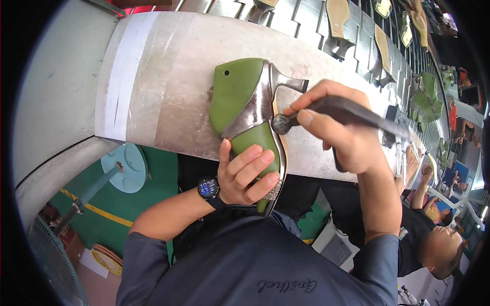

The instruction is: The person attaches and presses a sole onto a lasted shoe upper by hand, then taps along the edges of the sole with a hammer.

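Note:
A high-heeled shoe (253,104) in dark metallic leather lies on its side on the worktable, fitted on a green shoe last (236,87). Its heel points right and its toe points toward me. My left hand (248,173) wraps the front part of the last and shoe, fingers spread across the green surface. In my right hand (347,132) is a dark hammer (352,109). The hammer's round worn face is at the edge of the sole, just below the heel; I cannot tell whether it touches. Part of the handle is hidden by my fingers.
The pale, worn worktable (178,76) has tape at its left end. Beyond it runs a slatted metal conveyor (301,20) carrying several heeled soles (338,20) and green lasts (426,99). A blue round stool (125,168) stands lower left, near a fan (53,260). A co-worker (434,245) sits at right.

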`<control>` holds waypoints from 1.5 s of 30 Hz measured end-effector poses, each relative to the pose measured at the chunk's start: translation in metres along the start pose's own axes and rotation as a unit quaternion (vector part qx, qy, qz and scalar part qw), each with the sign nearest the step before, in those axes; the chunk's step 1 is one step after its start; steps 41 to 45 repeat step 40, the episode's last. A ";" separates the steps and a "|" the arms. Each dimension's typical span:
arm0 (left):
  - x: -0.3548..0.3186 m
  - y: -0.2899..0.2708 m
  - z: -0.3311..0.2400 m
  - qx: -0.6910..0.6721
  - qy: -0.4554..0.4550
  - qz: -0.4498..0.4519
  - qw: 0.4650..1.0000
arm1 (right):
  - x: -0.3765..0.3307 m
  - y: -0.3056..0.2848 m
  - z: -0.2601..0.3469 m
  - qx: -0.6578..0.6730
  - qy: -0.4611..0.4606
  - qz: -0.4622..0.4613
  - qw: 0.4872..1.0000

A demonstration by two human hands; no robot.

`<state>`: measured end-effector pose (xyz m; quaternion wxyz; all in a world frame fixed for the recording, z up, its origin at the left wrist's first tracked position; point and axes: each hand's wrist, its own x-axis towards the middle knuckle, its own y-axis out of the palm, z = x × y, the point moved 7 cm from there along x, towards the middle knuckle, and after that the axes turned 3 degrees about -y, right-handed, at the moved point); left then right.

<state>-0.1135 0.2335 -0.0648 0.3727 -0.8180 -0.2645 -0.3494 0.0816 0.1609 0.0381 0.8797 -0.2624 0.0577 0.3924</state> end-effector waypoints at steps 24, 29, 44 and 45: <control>0.046 -0.084 0.087 -0.693 -0.385 0.029 0.609 | -0.100 0.064 -0.088 0.595 0.010 0.006 0.804; 0.057 -0.049 0.098 -0.537 -0.448 0.083 0.709 | -0.089 0.066 -0.045 0.584 -0.061 -0.051 0.808; 0.072 -0.025 0.064 0.051 -0.060 0.164 0.983 | 0.094 -0.099 -0.033 -0.119 -0.026 -0.362 0.924; 0.072 -0.025 0.064 0.051 -0.060 0.164 0.983 | 0.094 -0.099 -0.033 -0.119 -0.026 -0.362 0.924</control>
